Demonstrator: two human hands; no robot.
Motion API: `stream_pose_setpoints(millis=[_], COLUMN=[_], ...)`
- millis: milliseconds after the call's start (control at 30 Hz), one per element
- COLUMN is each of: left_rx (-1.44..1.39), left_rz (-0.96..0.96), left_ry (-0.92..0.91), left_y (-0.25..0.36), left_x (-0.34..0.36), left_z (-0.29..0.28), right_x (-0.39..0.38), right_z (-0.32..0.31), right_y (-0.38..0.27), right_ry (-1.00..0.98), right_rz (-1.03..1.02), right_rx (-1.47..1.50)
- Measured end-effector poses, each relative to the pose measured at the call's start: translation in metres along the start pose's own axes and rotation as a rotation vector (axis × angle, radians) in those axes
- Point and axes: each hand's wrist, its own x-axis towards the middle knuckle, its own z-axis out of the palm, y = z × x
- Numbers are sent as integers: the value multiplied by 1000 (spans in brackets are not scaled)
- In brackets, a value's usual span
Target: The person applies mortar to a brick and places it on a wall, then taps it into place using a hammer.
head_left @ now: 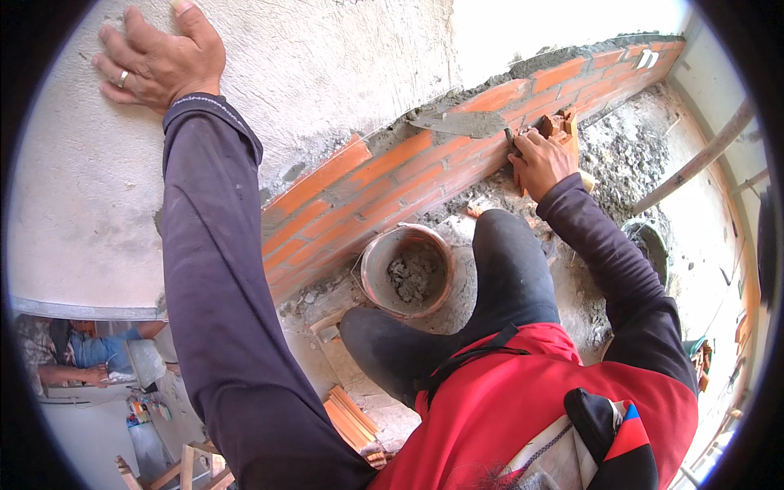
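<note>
Rough, pale plastered surface [343,65] fills the upper left, its face ridged and scuffed, and a low brick wall [392,192] runs diagonally along its edge. Within the right hand [543,166] is the dark handle of a trowel [465,124], the fingers curled closed around it. Its pointed metal blade, smeared grey, reaches leftward from the fingers to the top edge of the brickwork, beside a lumpy, damp-looking band of mortar [535,64]. Close against the far side of the same hand stand broken orange bricks [569,131] with jagged faces; whether the fingers touch them I cannot tell. The left hand [159,61], a ring on one finger, rests on the plaster with its fingers spread wide, holding nothing. Below the wall, near the person's knees, a round bucket [375,278] with a wire handle carries thick, clotted grey mix [412,276] at its bottom. Another, darker bucket [660,249] sits at the right, its contents hard to make out. Smooth, ridged orange bricks [349,418] lie stacked on the dusty floor.
</note>
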Motion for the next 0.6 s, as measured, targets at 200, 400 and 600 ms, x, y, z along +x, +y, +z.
stream_pose_setpoints(millis=[200, 400, 600], left_rx=[-10, -30, 286], left_rz=[3, 9, 25], left_ry=[2, 11, 86], left_y=[-1, -1, -4], left_x=[1, 0, -5], left_z=[0, 0, 10], right_x=[0, -2, -13], right_z=[7, 18, 13], right_y=[-10, -15, -5], right_ry=[14, 121, 137], right_rz=[92, 104, 48], right_rx=[-27, -24, -9])
